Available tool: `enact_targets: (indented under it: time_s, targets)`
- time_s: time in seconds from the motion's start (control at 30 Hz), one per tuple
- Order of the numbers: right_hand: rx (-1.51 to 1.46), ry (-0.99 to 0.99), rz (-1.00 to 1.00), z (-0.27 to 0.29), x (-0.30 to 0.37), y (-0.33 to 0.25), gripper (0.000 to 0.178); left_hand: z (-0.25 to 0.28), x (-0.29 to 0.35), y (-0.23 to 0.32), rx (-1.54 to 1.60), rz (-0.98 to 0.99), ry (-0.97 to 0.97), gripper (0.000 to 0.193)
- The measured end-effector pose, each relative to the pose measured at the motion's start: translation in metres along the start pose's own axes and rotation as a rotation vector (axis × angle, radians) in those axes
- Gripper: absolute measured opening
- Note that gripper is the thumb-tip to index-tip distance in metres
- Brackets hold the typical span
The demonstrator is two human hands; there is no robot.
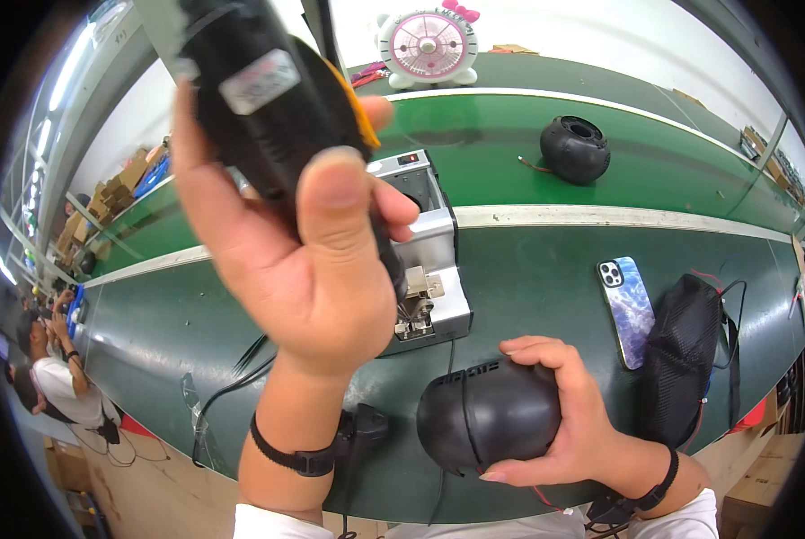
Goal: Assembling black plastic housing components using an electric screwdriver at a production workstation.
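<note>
My left hand (304, 260) is raised at the upper left, its fingers and thumb wrapped round a black electric screwdriver (268, 99) with a white label and an orange strip. The tool is partly blurred, and its lower end points down past my palm. At the lower middle, my right hand (587, 427) grips the right side of a rounded black plastic housing (488, 413) with a seam round it and slots near the top. A thin red wire (546, 499) shows below it. Behind my left hand stands a silver screw feeder (438, 269), partly hidden.
A phone in a blue marbled case (627, 310) and a black mesh pouch (681, 359) lie at the right. On the green belt beyond sits another round black housing (575, 150). A pink-and-white fan (428, 47) stands farther back. Another person (61, 386) works at far left.
</note>
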State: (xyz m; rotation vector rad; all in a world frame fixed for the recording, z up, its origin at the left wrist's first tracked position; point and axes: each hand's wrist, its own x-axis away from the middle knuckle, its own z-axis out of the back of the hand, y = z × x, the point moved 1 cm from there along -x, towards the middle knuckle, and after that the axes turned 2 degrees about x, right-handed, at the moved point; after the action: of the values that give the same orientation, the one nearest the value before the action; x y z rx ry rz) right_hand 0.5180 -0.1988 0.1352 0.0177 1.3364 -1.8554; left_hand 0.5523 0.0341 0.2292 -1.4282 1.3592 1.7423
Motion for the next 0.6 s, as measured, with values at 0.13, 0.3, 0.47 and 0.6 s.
enact_targets:
  time_s: [0.13,0.3,0.47,0.6]
  targets:
    - [0.003,-0.002,-0.003,0.000,-0.001,-0.001,0.095,-0.005,0.007,-0.007,-0.024,0.041,-0.033,0.057]
    - [0.022,-0.001,0.021,0.000,-0.001,-0.002,0.093,-0.001,0.011,-0.009,-0.032,0.147,0.000,0.056]
    - [0.025,0.012,0.012,0.002,0.000,-0.003,0.092,-0.001,0.014,-0.008,-0.011,0.159,-0.008,0.054]
    - [0.031,0.013,-0.010,0.002,0.000,-0.004,0.091,-0.003,0.016,-0.008,-0.014,0.117,-0.007,0.054]
